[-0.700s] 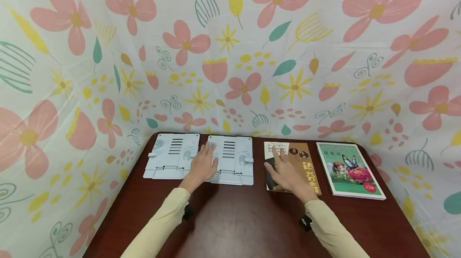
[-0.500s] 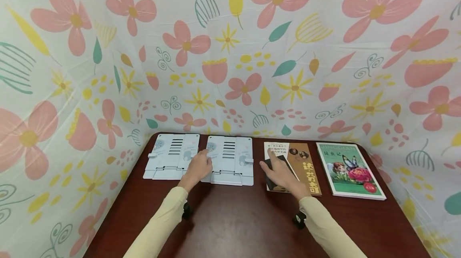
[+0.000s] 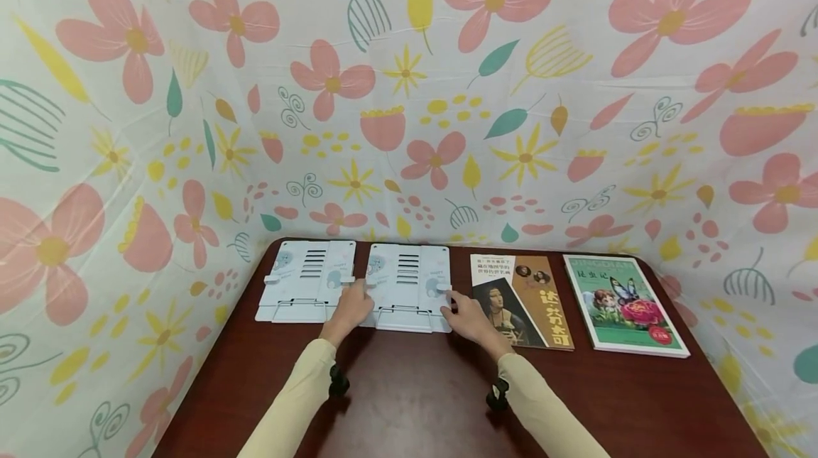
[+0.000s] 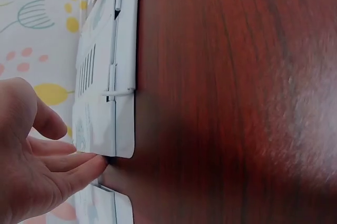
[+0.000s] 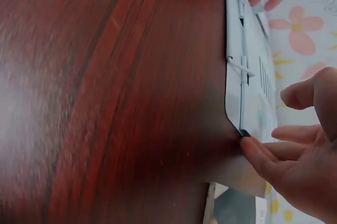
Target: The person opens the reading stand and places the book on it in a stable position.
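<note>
Left hand (image 3: 350,307) and right hand (image 3: 471,317): fingers loosely extended, thumbs clear, fingertips at opposite side edges of right stand (image 3: 409,295), flat on far table (image 3: 409,401). Narrow gap to left stand (image 3: 299,287), wider to brown book (image 3: 527,298); broad wood nearside. Two stands, two books. Wire-barred end points near; long axis hard to judge.

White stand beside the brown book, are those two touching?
Apart. The head view shows a strip of dark table between the white stand and the brown book.
</note>
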### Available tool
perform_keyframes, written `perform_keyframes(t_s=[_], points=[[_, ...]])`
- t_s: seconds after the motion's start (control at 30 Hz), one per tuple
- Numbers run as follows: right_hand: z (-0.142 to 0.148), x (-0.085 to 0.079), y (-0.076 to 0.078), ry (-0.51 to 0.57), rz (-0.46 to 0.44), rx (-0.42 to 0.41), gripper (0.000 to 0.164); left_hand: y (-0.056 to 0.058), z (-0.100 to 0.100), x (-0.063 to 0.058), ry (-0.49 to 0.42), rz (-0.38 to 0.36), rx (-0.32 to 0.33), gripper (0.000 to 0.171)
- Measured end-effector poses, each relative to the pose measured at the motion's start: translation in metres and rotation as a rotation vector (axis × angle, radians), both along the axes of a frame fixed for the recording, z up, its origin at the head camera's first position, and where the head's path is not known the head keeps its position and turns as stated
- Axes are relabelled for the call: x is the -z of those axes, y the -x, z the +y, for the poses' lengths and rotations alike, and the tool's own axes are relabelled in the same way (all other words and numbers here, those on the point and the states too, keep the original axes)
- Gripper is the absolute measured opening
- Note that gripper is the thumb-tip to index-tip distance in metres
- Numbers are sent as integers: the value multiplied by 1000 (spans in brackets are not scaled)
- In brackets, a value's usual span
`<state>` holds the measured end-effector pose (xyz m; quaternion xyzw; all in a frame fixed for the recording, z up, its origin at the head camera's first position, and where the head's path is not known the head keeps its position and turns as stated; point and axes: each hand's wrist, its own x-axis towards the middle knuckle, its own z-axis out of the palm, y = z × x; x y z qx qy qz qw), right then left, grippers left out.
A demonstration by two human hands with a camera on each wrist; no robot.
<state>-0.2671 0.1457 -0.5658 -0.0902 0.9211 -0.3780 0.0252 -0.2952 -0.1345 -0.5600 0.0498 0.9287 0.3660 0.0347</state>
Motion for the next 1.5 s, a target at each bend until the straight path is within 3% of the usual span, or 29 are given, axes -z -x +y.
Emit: perform_keyframes(t_s=[0.17, 0.43, 0.63, 1.13, 1.5], points=[[-3, 4, 0, 40, 32, 44, 43, 0, 1, 6, -45, 12, -38, 58], [-2, 7, -3, 151, -17, 74, 48, -1, 1, 12, -165, -1, -131, 63], [1, 10, -11, 165, -35, 60, 48, -8, 2, 16, -174, 36, -170, 60], [12, 10, -44, 191, -53, 47, 17, -47, 4, 21, -238, 76, -182, 51], [13, 9, -67, 217, -43, 67, 12, -71, 0, 23, -267, 83, -181, 40]])
